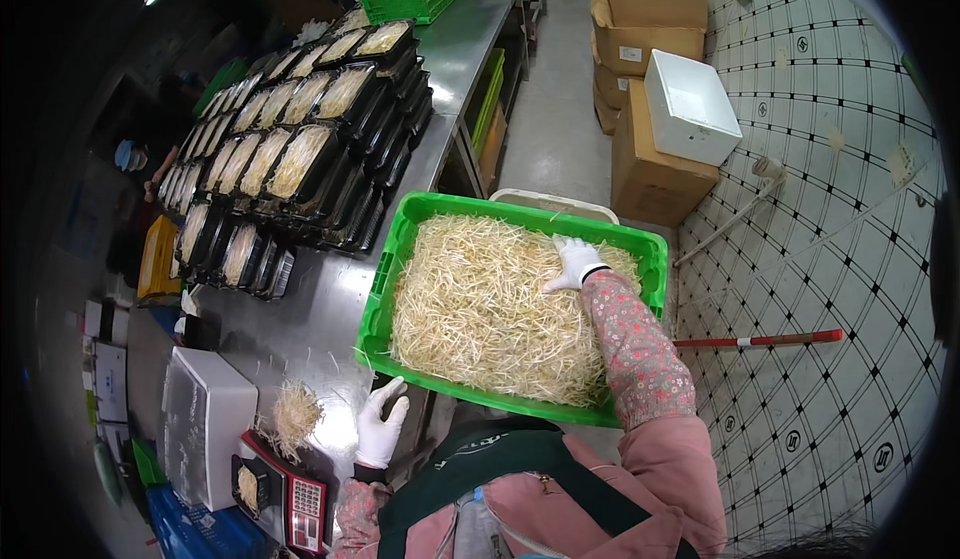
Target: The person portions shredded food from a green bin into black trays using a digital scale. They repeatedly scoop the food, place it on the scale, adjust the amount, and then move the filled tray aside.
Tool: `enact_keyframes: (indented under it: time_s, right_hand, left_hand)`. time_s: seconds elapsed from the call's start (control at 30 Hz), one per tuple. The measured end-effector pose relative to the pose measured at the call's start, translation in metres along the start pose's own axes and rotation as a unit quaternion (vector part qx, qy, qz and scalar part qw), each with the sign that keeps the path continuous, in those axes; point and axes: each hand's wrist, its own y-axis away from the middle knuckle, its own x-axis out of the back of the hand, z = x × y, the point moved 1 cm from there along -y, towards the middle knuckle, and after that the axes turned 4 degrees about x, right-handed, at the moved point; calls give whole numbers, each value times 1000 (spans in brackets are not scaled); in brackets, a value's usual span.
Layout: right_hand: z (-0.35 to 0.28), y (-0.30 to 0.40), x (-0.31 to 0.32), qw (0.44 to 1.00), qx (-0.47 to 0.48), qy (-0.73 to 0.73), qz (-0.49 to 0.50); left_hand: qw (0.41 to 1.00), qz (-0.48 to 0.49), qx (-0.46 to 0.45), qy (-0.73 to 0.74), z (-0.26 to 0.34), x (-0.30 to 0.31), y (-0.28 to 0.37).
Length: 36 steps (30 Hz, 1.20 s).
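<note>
A green plastic crate (660,266) full of bean sprouts (495,311) stands before me. My right hand (577,263), in a white glove, rests on the sprouts near the crate's far right part, its fingers partly spread; whether it grips any is unclear. My left hand (382,422), also gloved, is beside the crate's near left corner, thumb and fingers apart and nothing between them. To its left, a loose heap of sprouts (295,415) lies on the steel table (300,326). Beyond that heap, a black tray with sprouts (249,486) sits on a red digital scale (304,506).
Stacked black trays of sprouts (300,161) cover much of the table's far left. A white foam box (225,416) stands behind the scale. Cardboard boxes (660,169) and an open foam box (694,109) stand by the tiled wall. Other people are at the far left and top.
</note>
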Motion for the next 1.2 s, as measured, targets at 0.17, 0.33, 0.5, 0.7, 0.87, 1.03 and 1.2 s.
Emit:
enact_keyframes:
  time_s: [0.17,0.33,0.5,0.7,0.87,1.03,1.2]
  right_hand:
    - [-11,-19,24,993,-30,8,-113]
    - [-13,-14,18,996,1,24,-84]
    - [-9,-14,14,991,-46,-22,-126]
    - [-16,-3,14,998,-46,-37,-18]
    - [-15,23,40,984,-130,-93,75]
    - [-64,42,121,927,-46,-276,249]
    - [-165,18,141,980,89,-142,108]
  left_hand:
    - [998,-13,-29,-46,11,2,-10]
    - [998,-8,-44,-50,6,10,-20]
    - [996,-4,-71,-54,12,17,-37]
    - [997,1,-70,-20,10,37,-52]
    - [999,6,-47,18,-2,44,-66]
    - [996,22,-85,23,-1,50,-105]
    - [987,-38,-92,124,12,25,-170]
